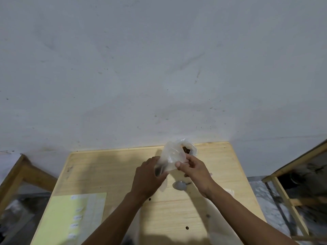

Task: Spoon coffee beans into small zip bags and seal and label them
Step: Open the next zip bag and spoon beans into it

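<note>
Your left hand [148, 175] clamped on lower end of clear zip bag [172, 157]; your right hand [192, 169] pinches bag's near edge. Bag held above far part of desk [109, 174], dark coffee beans [186, 149] visible at its top. Spoon [179, 185] lies on desk below right hand. Yellow label sheet [58, 218] near left corner.

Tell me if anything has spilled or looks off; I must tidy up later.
A few dark specks, perhaps stray beans, lie loose on the wooden table near the spoon. Otherwise nothing stands out.
</note>
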Available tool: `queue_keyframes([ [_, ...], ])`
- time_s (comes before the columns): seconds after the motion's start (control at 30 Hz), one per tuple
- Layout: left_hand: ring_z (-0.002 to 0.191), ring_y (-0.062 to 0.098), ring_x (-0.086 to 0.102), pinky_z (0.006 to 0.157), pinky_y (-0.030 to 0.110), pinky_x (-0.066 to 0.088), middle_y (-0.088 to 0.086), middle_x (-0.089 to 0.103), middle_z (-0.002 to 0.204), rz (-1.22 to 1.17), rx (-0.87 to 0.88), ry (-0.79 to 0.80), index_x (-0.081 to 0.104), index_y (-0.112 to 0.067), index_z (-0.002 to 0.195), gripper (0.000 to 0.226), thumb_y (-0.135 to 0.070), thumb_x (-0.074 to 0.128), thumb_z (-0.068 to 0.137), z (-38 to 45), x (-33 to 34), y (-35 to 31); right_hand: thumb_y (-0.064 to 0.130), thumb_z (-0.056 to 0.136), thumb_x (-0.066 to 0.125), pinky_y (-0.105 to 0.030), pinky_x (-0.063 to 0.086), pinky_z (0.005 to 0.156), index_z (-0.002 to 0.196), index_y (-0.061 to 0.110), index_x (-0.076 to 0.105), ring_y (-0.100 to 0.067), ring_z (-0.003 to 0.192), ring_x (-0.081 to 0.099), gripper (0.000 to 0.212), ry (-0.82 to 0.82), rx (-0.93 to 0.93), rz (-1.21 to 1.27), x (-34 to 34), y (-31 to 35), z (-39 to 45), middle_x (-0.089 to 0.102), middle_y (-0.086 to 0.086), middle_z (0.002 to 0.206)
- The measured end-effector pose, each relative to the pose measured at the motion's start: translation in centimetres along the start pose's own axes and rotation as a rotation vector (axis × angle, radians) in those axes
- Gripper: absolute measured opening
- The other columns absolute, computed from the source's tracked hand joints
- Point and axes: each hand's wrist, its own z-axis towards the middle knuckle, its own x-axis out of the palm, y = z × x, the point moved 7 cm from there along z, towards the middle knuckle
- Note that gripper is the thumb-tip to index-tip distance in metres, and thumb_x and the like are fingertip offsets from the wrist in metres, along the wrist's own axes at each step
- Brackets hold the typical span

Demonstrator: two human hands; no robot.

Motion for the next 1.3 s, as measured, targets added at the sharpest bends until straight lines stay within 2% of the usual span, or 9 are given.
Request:
queue_keyframes([
  [0.13, 0.106, 0.003, 0.055, 0.092, 0.029, 0.048, -0.016, 0.058, 0.118, -0.237, -0.010, 0.094, 0.053, -0.023, 0.128, 0.048, -0.037, 0.069, 0.086, -0.1, 0.2, 0.1, 0.019, 0.087, 0.071, -0.030, 0.049, 0.066, 0.093, 0.017, 0.073, -0.018, 0.075, 0.062, 0.006, -0.196, -0.039, 0.034, -0.9, 1.2, 0.9, 0.069, -0.005, 0.077],
  [0.2, 0.108, 0.000, 0.056, 0.096, 0.029, 0.049, -0.013, 0.061, 0.122, -0.279, 0.003, 0.121, 0.054, -0.023, 0.130, 0.036, -0.024, 0.058, 0.094, -0.2, 0.1, 0.8, 0.018, 0.088, 0.070, -0.032, 0.048, 0.066, 0.085, 0.013, 0.073, -0.017, 0.070, 0.060, 0.007, -0.224, -0.034, 0.025, -1.3, 1.7, 1.1, 0.068, -0.004, 0.072],
  [0.3, 0.097, 0.001, 0.064, 0.086, 0.023, 0.053, -0.010, 0.068, 0.111, -0.286, -0.011, 0.134, 0.057, -0.026, 0.128, 0.036, -0.014, 0.056, 0.094, 0.0, -0.5, 1.9, 0.018, 0.088, 0.070, -0.031, 0.047, 0.065, 0.081, 0.007, 0.072, -0.017, 0.067, 0.059, 0.013, -0.227, -0.032, 0.026, -1.3, 2.5, 1.1, 0.066, -0.006, 0.070],
  [0.47, 0.075, 0.000, 0.067, 0.068, 0.007, 0.046, -0.012, 0.072, 0.083, -0.280, -0.076, 0.130, 0.069, -0.026, 0.107, 0.022, -0.015, 0.067, 0.088, 0.3, -1.3, 2.7, 0.011, 0.091, 0.066, -0.013, 0.044, 0.053, 0.084, -0.001, 0.071, -0.006, 0.057, 0.057, 0.015, -0.196, -0.093, -0.012, -1.2, 4.6, 1.2, 0.065, -0.004, 0.069],
  [0.6, 0.069, 0.000, 0.067, 0.065, 0.005, 0.044, -0.012, 0.073, 0.070, -0.305, -0.135, 0.071, 0.073, -0.023, 0.095, 0.015, -0.013, 0.073, 0.083, 0.6, -1.9, 3.7, 0.009, 0.093, 0.062, -0.010, 0.038, 0.043, 0.078, 0.001, 0.068, 0.000, 0.045, 0.052, 0.018, -0.151, -0.098, -0.049, -1.4, 6.0, 1.3, 0.059, 0.001, 0.058],
  [0.77, 0.066, 0.000, 0.067, 0.064, 0.007, 0.045, -0.013, 0.072, 0.069, -0.322, -0.162, 0.054, 0.072, -0.026, 0.081, 0.014, -0.012, 0.075, 0.081, 0.8, -2.6, 4.6, 0.006, 0.092, 0.063, -0.012, 0.042, 0.051, 0.077, 0.002, 0.069, -0.002, 0.048, 0.056, 0.017, 0.007, -0.088, -0.124, -1.2, 7.0, 1.4, 0.065, 0.004, 0.057],
  [0.87, 0.071, 0.000, 0.066, 0.066, 0.006, 0.044, -0.012, 0.072, 0.071, -0.282, -0.132, 0.056, 0.070, -0.029, 0.086, 0.016, -0.014, 0.075, 0.081, 0.9, -2.9, 4.8, 0.006, 0.092, 0.063, -0.012, 0.043, 0.052, 0.075, 0.005, 0.068, -0.003, 0.050, 0.055, 0.018, 0.038, -0.115, -0.176, -0.8, 7.5, 1.3, 0.064, 0.002, 0.059],
  [1.03, 0.087, 0.001, 0.067, 0.074, 0.011, 0.049, -0.013, 0.071, 0.093, -0.340, -0.061, -0.009, 0.064, -0.030, 0.111, 0.030, -0.023, 0.074, 0.084, 1.4, -4.6, 3.2, 0.011, 0.092, 0.065, -0.021, 0.046, 0.060, 0.071, 0.017, 0.066, -0.010, 0.059, 0.056, 0.022, 0.048, -0.207, -0.326, -0.9, 8.3, 1.7, 0.065, 0.007, 0.062],
  [1.3, 0.060, -0.003, 0.053, 0.062, 0.011, 0.042, -0.026, 0.063, 0.067, -0.347, -0.008, -0.033, 0.066, -0.022, 0.078, 0.012, -0.014, 0.069, 0.087, 3.0, -6.5, -0.2, 0.021, 0.089, 0.068, -0.044, 0.051, 0.067, 0.064, 0.031, 0.061, -0.014, 0.066, 0.055, 0.028, 0.170, -0.257, -0.529, -0.1, 9.2, 1.4, 0.067, -0.007, 0.079],
])
